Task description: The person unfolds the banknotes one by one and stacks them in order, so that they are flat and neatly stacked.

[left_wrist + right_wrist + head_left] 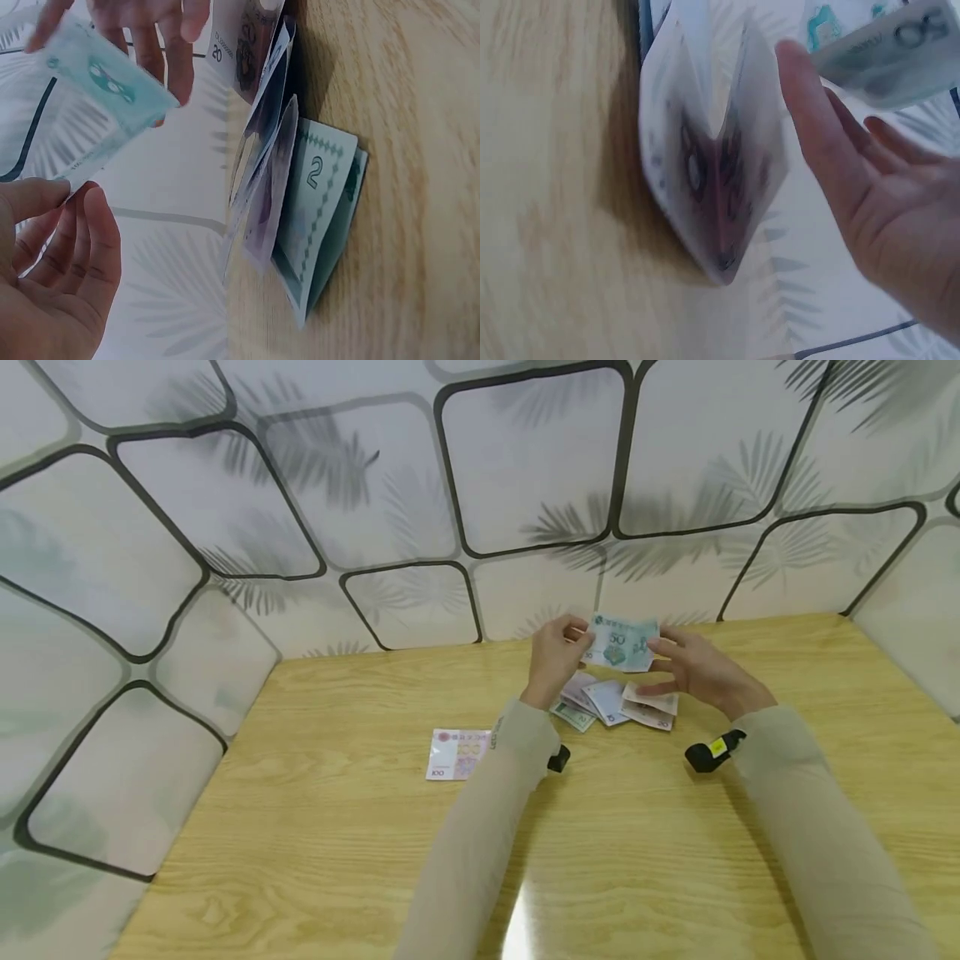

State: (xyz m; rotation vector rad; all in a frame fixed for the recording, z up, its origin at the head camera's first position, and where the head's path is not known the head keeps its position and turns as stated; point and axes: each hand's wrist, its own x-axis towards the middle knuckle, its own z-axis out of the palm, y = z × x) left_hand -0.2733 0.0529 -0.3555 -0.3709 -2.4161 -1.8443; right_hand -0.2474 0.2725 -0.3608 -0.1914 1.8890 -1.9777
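My left hand (555, 658) pinches the left end of a green 50 banknote (621, 644), raised above the table. At its other end, my right hand (701, 670) has its fingers extended and spread, with fingertips at the note's edge; whether they grip it I cannot tell. Just below lies a cluster of folded banknotes: a green 2 note (319, 176), a pale purple note (576, 690), a bluish 10 note (606, 702) and a brownish 20 note (651, 713). The 20 note (697, 176) stands partly unfolded near my right hand in the right wrist view.
A pink 100 banknote (453, 755) lies flat on the wooden table (300, 827), partly covered by my left forearm. Behind the table rises a wall (532, 460) with leaf patterns and dark outlines. Black wrist cameras (708, 753) sit under both wrists.
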